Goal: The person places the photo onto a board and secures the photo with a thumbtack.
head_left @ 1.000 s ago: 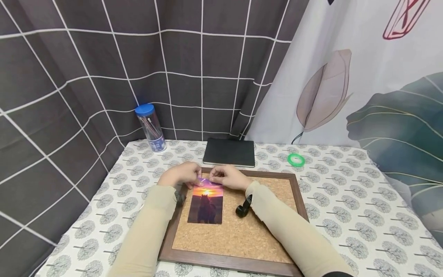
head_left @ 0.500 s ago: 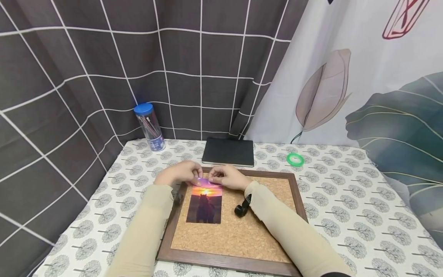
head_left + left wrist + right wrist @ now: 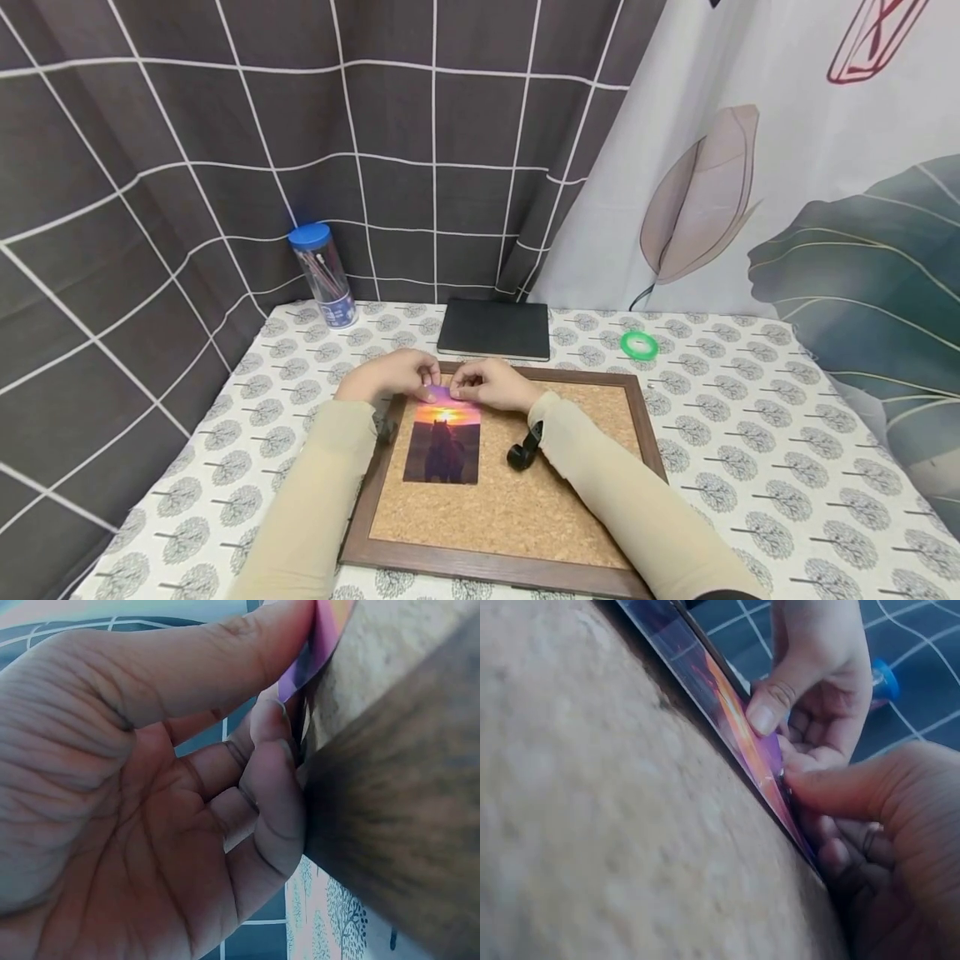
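Note:
A photo [image 3: 444,446] of a dark horse against a sunset lies upright, as I see it, on the cork board [image 3: 427,521], near its upper left corner. My left hand [image 3: 393,375] pinches the photo's top left part; in the left wrist view its thumb [image 3: 247,656] lies on the purple printed side, while other fingers touch the board's wooden frame [image 3: 390,787]. My right hand [image 3: 498,385] pinches the top edge farther right, thumb and curled fingers close together. Between both hands, a tiny shiny spot shows at that edge in the right wrist view, too small to identify.
Behind the board lies a black notebook [image 3: 493,329]. A clear tube with a blue lid [image 3: 322,275] stands at the back left. At the back right, a green tape roll [image 3: 639,345] rests on the tree-patterned cloth [image 3: 750,417]. A black wrist camera [image 3: 522,452] hangs over the cork.
The right hand's fingertips have shifted slightly left along the photo's top edge, closer to the left hand. The bright glint at the top edge has faded. The photo stays in place.

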The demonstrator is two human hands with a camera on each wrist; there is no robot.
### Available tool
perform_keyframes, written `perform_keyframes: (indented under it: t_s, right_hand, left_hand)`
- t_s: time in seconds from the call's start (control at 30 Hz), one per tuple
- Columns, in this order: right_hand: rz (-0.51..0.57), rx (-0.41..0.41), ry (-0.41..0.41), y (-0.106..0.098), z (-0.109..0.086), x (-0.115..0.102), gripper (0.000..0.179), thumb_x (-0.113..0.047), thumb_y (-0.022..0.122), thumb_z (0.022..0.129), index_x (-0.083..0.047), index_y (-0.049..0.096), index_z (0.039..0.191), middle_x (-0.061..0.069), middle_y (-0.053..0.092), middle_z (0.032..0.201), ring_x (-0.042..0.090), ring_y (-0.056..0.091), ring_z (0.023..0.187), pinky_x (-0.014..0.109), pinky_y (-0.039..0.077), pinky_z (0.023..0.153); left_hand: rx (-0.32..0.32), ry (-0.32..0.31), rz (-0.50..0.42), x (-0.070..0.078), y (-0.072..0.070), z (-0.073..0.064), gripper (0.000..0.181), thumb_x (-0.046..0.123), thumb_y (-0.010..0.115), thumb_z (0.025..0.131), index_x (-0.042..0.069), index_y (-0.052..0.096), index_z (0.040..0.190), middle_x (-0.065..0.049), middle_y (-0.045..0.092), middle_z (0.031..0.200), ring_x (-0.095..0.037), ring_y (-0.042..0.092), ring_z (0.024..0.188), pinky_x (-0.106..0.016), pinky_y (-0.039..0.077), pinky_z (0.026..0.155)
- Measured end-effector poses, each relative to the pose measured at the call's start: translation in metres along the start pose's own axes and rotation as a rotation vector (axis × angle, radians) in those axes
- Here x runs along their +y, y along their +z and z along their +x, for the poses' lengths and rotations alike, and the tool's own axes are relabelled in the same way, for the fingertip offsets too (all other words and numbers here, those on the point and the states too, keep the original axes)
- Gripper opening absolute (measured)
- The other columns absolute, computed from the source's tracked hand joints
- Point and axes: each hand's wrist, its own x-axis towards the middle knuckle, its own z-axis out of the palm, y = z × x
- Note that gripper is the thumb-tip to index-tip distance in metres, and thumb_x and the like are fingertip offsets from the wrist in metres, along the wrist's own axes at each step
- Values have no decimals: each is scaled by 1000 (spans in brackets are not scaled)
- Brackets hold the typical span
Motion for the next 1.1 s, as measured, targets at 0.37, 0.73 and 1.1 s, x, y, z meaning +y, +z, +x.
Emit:
perform_keyframes:
  t_s: [0.37, 0.73, 1.1]
  right_hand:
    - [-76, 15, 55, 3, 2, -10, 3, -17, 73, 92, -15, 75, 93, -8, 71, 90, 5, 57, 76, 24, 47, 72]
    - [-65, 25, 60, 4, 3, -9, 3, -13, 73, 91, -14, 76, 92, -9, 71, 86, 4, 57, 72, 23, 48, 69]
    - [-57, 35, 78, 5, 4, -9, 3, -15, 73, 92, -12, 74, 91, -9, 70, 81, 4, 58, 70, 23, 48, 68]
  left_hand:
    - [-5, -9, -18, 0, 1, -1, 17, 5, 81, 79, 10, 68, 90, -2, 63, 84, -16, 55, 79, -34, 46, 78]
    - [-3, -15, -19, 1, 0, -2, 17, 7, 80, 80, 11, 67, 89, -2, 63, 86, -16, 55, 80, -35, 46, 79]
    - [-5, -2, -24, 1, 0, -2, 17, 7, 81, 80, 10, 67, 89, -2, 63, 85, -16, 55, 80, -34, 46, 79]
